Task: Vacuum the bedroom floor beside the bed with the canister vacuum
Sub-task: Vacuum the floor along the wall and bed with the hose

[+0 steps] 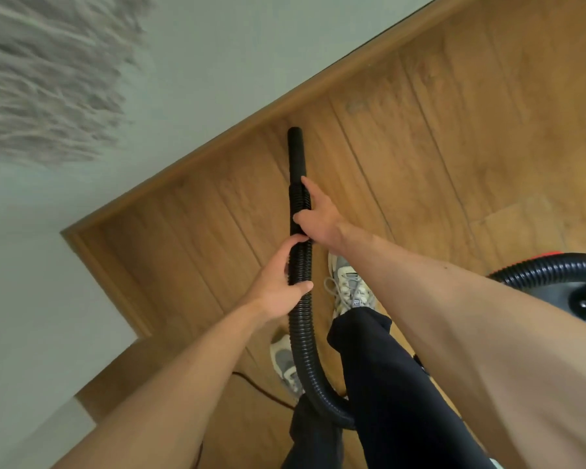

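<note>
The person is gripping a black ribbed vacuum hose with both hands. The right hand is curling around it higher up, just below the smooth black nozzle tube; the left hand is wrapping it lower down. The nozzle tip is pointing at the wooden plank floor near the wooden baseboard. The grey canister vacuum is sitting at the right edge, behind a pale laced sneaker.
</note>
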Action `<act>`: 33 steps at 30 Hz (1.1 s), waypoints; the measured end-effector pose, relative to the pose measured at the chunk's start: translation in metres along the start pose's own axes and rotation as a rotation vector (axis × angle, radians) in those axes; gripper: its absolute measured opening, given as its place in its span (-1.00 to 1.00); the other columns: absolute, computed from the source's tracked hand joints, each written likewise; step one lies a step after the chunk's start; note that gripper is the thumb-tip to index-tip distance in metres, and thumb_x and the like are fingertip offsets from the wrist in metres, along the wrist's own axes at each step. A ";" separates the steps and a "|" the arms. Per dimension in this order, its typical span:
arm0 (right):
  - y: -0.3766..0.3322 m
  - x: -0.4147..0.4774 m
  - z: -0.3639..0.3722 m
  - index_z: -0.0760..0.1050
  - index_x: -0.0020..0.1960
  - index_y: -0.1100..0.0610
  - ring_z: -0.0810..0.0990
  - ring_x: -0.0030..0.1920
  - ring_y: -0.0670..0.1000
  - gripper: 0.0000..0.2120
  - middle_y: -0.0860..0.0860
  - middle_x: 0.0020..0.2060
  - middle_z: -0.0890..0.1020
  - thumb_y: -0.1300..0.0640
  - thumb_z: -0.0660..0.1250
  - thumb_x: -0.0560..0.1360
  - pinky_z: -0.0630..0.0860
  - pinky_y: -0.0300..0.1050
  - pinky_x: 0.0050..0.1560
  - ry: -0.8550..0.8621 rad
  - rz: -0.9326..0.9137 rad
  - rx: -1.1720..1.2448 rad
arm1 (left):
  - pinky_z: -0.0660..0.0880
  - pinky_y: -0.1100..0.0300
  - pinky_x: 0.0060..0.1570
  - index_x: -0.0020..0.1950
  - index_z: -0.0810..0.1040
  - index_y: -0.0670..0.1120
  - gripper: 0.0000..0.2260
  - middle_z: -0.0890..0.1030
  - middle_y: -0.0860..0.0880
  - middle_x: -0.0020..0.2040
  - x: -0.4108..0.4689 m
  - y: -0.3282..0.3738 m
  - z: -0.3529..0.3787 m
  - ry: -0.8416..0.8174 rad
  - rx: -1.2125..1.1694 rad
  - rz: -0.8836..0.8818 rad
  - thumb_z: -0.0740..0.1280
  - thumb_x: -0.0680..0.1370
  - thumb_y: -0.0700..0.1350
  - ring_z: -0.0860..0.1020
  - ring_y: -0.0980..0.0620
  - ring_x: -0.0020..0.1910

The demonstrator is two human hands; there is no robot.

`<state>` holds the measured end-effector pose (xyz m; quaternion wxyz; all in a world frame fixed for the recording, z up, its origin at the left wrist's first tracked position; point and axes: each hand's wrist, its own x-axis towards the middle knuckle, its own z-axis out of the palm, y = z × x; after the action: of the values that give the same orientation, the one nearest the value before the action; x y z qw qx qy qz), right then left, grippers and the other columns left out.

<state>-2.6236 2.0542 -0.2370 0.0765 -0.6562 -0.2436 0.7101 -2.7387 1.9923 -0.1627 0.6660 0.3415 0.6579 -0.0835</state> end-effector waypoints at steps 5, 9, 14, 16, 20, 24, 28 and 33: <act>0.020 -0.002 -0.009 0.08 0.59 -0.14 0.57 0.07 0.05 -0.27 0.04 0.25 0.49 0.34 0.19 0.54 0.59 -0.07 -0.03 0.054 -0.004 0.013 | 0.58 -0.10 0.17 0.45 0.24 0.30 -0.36 0.44 0.24 0.03 0.003 -0.002 0.016 -0.042 -0.013 0.026 0.37 0.57 -0.26 0.53 0.15 0.06; 0.022 -0.003 -0.013 0.07 0.59 -0.14 0.57 0.12 0.08 -0.27 0.08 0.29 0.50 0.34 0.19 0.55 0.61 0.00 0.05 0.075 0.001 0.008 | 0.57 -0.05 0.16 0.49 0.24 0.21 -0.36 0.41 0.21 0.01 0.002 0.001 0.017 -0.083 -0.021 0.073 0.36 0.56 -0.30 0.49 0.17 0.00; 0.011 -0.009 -0.004 0.07 0.59 -0.12 0.59 0.05 0.09 -0.27 0.09 0.22 0.51 0.35 0.19 0.55 0.62 0.11 0.08 0.097 0.038 0.004 | 0.57 -0.08 0.17 0.49 0.25 0.20 -0.35 0.41 0.19 0.01 -0.002 -0.009 0.008 -0.082 -0.084 0.113 0.37 0.55 -0.32 0.52 0.08 0.00; 0.002 -0.005 0.006 0.08 0.59 -0.13 0.60 0.04 0.08 -0.28 0.09 0.22 0.52 0.35 0.19 0.55 0.64 0.06 0.02 0.081 0.036 -0.049 | 0.57 -0.10 0.17 0.48 0.25 0.22 -0.35 0.42 0.19 0.00 -0.003 -0.016 0.003 -0.051 -0.140 0.119 0.37 0.55 -0.31 0.53 0.03 0.04; -0.010 -0.002 0.033 0.09 0.58 -0.15 0.59 0.00 0.07 -0.30 0.06 0.17 0.52 0.31 0.18 0.56 0.62 0.00 -0.20 0.026 0.043 -0.179 | 0.64 -0.21 -0.03 0.44 0.26 0.29 -0.36 0.47 0.09 0.04 -0.008 -0.033 -0.003 -0.003 -0.239 0.094 0.36 0.56 -0.30 0.59 -0.07 0.03; -0.012 0.004 0.055 0.11 0.57 -0.17 0.59 -0.01 0.05 -0.31 0.03 0.11 0.52 0.31 0.18 0.56 0.63 -0.02 -0.17 -0.005 0.044 -0.268 | 0.67 -0.14 -0.16 0.42 0.26 0.30 -0.38 0.51 0.04 0.02 -0.010 -0.051 -0.009 0.023 -0.311 0.081 0.34 0.58 -0.29 0.62 -0.05 -0.04; -0.012 0.006 0.079 0.10 0.57 -0.18 0.58 -0.05 0.01 -0.31 0.00 0.06 0.54 0.31 0.19 0.57 0.61 -0.06 -0.20 -0.051 0.039 -0.361 | 0.67 -0.02 -0.20 0.42 0.26 0.30 -0.38 0.50 0.07 0.02 -0.012 -0.071 -0.013 0.066 -0.394 0.082 0.34 0.58 -0.29 0.61 0.00 -0.06; -0.021 0.008 0.115 0.09 0.57 -0.18 0.56 -0.02 0.00 -0.31 0.01 0.12 0.50 0.29 0.19 0.57 0.64 0.04 -0.04 -0.132 0.026 -0.502 | 0.67 -0.13 -0.15 0.39 0.27 0.32 -0.38 0.50 0.06 0.04 -0.018 -0.092 -0.021 0.133 -0.524 0.071 0.36 0.57 -0.29 0.60 -0.04 0.00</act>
<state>-2.7400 2.0475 -0.2326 -0.1139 -0.6098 -0.4084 0.6697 -2.8095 1.9287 -0.1758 0.6896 0.1851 0.6868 0.1357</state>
